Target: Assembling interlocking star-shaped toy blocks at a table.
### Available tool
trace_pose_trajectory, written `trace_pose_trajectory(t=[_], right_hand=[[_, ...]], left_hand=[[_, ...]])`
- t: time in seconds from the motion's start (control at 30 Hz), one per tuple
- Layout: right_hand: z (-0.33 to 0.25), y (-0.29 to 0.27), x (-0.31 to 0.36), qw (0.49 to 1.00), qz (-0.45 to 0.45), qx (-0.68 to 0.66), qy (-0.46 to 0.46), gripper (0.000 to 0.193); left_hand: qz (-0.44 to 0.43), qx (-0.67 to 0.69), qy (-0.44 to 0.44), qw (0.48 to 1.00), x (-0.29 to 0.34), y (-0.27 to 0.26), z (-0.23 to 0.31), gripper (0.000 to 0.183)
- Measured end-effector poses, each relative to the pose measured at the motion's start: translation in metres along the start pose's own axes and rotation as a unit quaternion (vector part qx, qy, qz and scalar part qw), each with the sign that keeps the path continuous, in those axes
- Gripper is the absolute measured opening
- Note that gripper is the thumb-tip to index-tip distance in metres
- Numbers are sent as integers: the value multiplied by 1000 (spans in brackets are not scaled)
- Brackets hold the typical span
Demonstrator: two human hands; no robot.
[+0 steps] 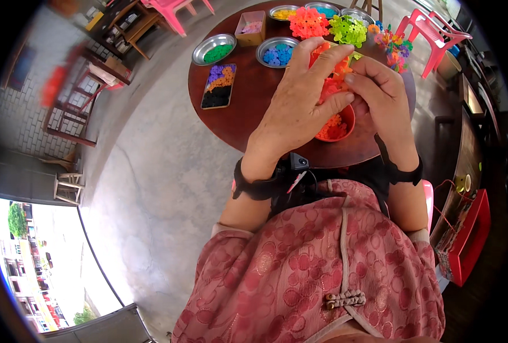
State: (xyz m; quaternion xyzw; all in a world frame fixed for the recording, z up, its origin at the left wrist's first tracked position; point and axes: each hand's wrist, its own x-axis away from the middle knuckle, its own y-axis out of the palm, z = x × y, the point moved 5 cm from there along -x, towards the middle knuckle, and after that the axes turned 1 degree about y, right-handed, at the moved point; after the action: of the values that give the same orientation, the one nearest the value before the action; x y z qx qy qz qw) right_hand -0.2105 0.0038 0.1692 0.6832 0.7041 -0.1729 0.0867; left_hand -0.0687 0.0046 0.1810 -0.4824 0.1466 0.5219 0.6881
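Above the round table, both my hands are raised over a red bowl (352, 121) of orange flower-shaped discs (335, 127). Between them is a cluster of linked orange-red flower discs (335, 77), partly covered by my fingers. My left hand (300, 97) is closed around the cluster's left side. My right hand (384, 91) has its thumb and fingertips pinched at the cluster's right edge; the exact piece there is hard to make out. Just beyond my fingers sit a finished-looking orange-red ball of discs (309, 23) and a lime-green one (348, 31).
On the brown table (242, 117) stand metal bowls of green discs (217, 53), blue discs (277, 55) and yellow discs (284, 14). A tray (218, 86) holds purple, orange and black discs. There is a box (250, 28), a multicoloured cluster (396, 48) and a pink chair (431, 37).
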Motion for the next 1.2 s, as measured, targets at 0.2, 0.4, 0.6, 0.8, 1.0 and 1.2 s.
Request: trace_pose_trajectory(t=[0.2, 0.4, 0.6, 0.8, 1.0, 1.2], right_hand=[[-12, 8, -1, 999, -43, -23, -19, 11], [-25, 14, 1, 997, -65, -29, -7, 12], [-14, 15, -2, 998, -33, -56, -5, 18], [78, 31, -7, 882, -188, 389, -187, 9], [152, 46, 15, 769, -261, 553, -186, 16], [160, 51, 17, 755, -256, 577, -178, 18]], left_hand=[[47, 11, 20, 999, -1, -8, 1, 54], [42, 79, 51, 995, 1, -24, 1, 56], [60, -96, 112, 987, -7, -40, 14, 40], [176, 454, -107, 867, -1, -46, -3, 50], [144, 526, -149, 824, 3, -41, -19, 56], [108, 575, -123, 802, 7, -39, -14, 61]])
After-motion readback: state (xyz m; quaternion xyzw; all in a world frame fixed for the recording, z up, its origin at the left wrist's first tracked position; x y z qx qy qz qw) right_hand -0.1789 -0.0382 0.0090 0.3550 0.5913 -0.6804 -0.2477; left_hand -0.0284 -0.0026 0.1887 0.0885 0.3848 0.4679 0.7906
